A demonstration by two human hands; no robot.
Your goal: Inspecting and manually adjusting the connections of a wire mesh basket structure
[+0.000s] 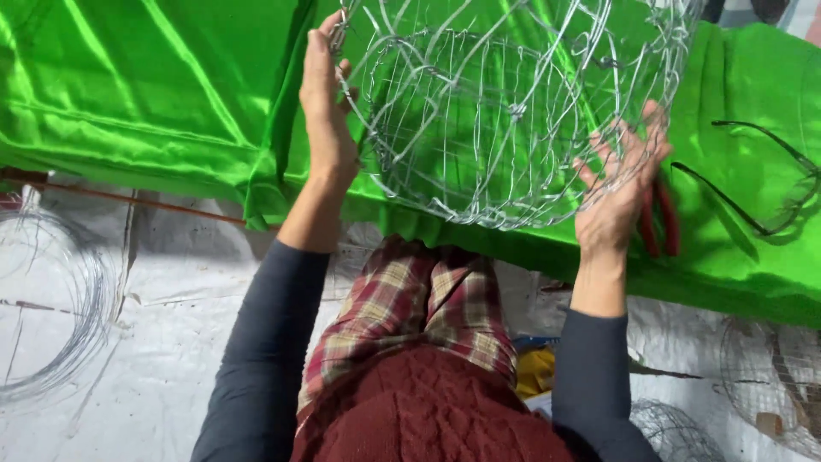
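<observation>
I see both hands raised on a round wire-mesh frame (505,111), held above a sheet of glossy green fabric (154,94). The frame sits at 12 o'clock in the view, its open dome facing the camera.

Left hand (323,103): at 11 o'clock, flat against the frame's left rim, fingers extended upward, the thumb side touching the wire. The grip is a pressing hold on the rim, not a closed fist.

Right hand (617,184): at 2 o'clock, palm toward the camera, fingers spread and hooked into the mesh at the frame's lower right edge. The grip grasps the wire.

Surface: the green fabric covers the upper half of the view, creased and shiny. Red-handled pliers (660,221) lie on it just beside the right hand. A bent dark wire outline (770,184) lies at 3 o'clock on the fabric.

Below the fabric, the floor carries a white woven sheet (154,342). A coil of thin wire (51,308) lies at 9 o'clock. Further wire-mesh pieces (770,376) rest at 4 o'clock. Plaid trousers (410,316) and a dark red knit (428,411) fill 6 o'clock.
</observation>
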